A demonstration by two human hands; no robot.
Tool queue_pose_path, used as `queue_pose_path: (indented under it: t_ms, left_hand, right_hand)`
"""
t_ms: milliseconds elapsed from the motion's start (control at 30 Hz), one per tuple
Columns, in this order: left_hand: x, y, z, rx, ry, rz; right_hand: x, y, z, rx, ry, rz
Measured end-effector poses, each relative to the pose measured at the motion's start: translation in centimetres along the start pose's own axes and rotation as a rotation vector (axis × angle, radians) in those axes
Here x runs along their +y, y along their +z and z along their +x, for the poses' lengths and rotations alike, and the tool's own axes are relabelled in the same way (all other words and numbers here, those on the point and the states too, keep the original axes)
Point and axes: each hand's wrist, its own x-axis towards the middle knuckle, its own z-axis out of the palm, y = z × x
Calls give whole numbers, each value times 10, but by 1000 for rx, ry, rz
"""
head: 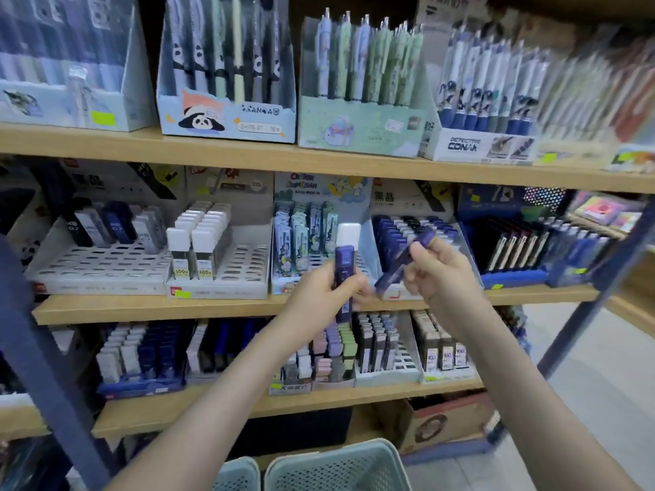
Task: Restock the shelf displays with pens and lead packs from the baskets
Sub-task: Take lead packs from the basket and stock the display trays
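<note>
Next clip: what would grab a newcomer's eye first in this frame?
Two bare hands at centre: the left hand grips a purple lead pack upright, and the right hand holds another purple pack tilted, both in front of the middle shelf. Behind them, rows of display boxes fill the shelves, the panda pen box standing out up top. Two pale mesh baskets sit at the bottom edge.

The background is taken up by a shelving unit [319, 161] of light wood-toned boards, carried on dark blue metal uprights [32, 341] set at a slant to left and right. Three stocked tiers are seen, with a darker recess beneath the lowest board. A pale, smooth floor [584, 377] is visible at the right. A brown cardboard box [443, 423] is stood on the floor near the unit's foot. Lighting is even and diffuse.
</note>
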Motion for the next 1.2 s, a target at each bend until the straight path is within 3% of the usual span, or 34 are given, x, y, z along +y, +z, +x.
queue_pose_path:
  t_ms: [167,267,567,1200]
  left_hand:
    - [9,45,18,-87,-21,-129]
    - [13,68,35,-120,-23,-182]
    - [14,97,64,-27,10,-234]
    - [1,96,72,33,-25,-262]
  right_hand:
    - [-11,-88,4,149,-71,-199]
    - [-10,-127,13,139,-42,-322]
    - [4,-157,62,126,-165,-806]
    - [8,-160,98,-72,-133,-844]
